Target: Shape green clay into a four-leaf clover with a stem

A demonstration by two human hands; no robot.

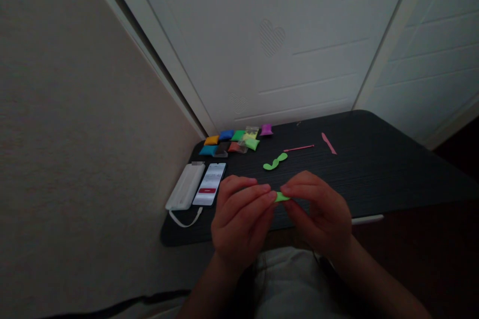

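Note:
Between my two hands is a small piece of light green modelling clay [282, 197], pinched at both ends above the table's near edge. My left hand [243, 219] closes its fingertips on the left end. The thumb and forefinger of my right hand [322, 214] grip the right end. Just beyond them, a shaped light green clay piece [276, 162] with rounded lobes lies on the dark table [359, 174]. A thin pink modelling stick [299, 148] rests behind that piece, and a pink plastic knife [329, 143] lies farther right.
Several coloured clay packets [226, 135] lie at the back left, with a purple packet [266, 130] beside them. A lit phone [210, 184] and a white power bank [186, 187] with a short cable [185, 224] sit at the left edge. A white panelled door [299, 50] stands behind the table.

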